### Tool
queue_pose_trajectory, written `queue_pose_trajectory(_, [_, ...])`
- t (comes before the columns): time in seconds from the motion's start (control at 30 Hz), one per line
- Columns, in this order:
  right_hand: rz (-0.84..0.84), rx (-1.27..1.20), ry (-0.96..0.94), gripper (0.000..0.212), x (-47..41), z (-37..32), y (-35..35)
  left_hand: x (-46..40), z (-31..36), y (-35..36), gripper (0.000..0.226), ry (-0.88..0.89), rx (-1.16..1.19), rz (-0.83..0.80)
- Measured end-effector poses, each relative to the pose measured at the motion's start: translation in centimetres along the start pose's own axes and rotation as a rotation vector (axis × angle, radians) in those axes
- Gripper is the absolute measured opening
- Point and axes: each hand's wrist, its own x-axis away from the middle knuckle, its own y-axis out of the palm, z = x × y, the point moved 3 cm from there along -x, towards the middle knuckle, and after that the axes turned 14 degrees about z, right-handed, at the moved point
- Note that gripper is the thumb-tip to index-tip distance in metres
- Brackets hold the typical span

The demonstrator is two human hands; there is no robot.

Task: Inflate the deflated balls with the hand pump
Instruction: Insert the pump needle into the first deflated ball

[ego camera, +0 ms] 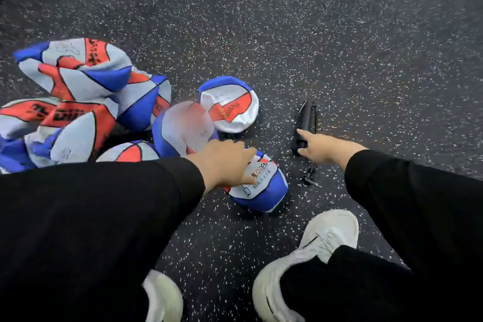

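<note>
Two white shoes (308,256) are standing on the speckled floor (287,34), nearest the camera. Just beyond them, the left hand (224,162) is resting on a crumpled ball (261,191), fingers curled onto it. Right of that ball, the right hand (318,148) is reaching the black pump (305,120), fingers spread around it. Left of the pump, more flat balls (78,102) are lying heaped.

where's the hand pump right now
In the head view the black hand pump lies on the speckled floor, right of the deflated balls, under the right hand's fingertips.
</note>
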Motion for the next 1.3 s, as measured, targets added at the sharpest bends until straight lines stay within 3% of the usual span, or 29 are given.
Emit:
queue_pose_trajectory(0.1, [-0.027,0.026,-0.004,0.066,-0.3,-0.3,1.4,0.7,0.2,2.6,0.098,-0.044,0.024,-0.163])
queue_pose_trajectory(0.2, [-0.024,0.014,-0.013,0.057,0.4,-1.1,2.2,1.4,0.3,3.6,0.109,-0.136,0.009,-0.118])
queue_pose_trajectory(0.37, [-0.041,0.002,-0.044,0.043,2.2,-1.2,4.7,1.4,1.6,2.7,0.066,-0.160,-0.056,-0.093])
queue_pose_trajectory(0.5, [-0.013,-0.028,0.021,0.032,3.1,-0.6,7.0,2.4,1.9,2.7,0.054,-0.170,0.021,-0.075])
queue_pose_trajectory(0.67, [0.141,-0.072,0.050,0.021,3.6,-0.3,6.3,3.4,0.6,2.0,0.054,-0.349,0.343,-0.057])
queue_pose_trajectory(0.83, [0.384,-0.351,0.107,0.033,4.3,0.0,0.9,2.1,-0.4,-0.3,0.053,-0.488,0.635,0.141])
queue_pose_trajectory(0.9, [0.401,-0.379,0.150,0.037,4.7,0.6,-2.4,1.7,-0.7,-1.3,0.047,-0.528,0.679,0.179])
queue_pose_trajectory(1.07, [0.421,-0.465,0.195,0.021,7.5,2.3,-9.2,1.1,-1.2,-2.9,0.046,-0.566,0.760,0.290])
queue_pose_trajectory(1.3, [0.630,-0.793,0.210,0.033,13.1,3.3,-16.9,2.0,-2.1,-8.0,0.045,-0.550,0.891,0.369])
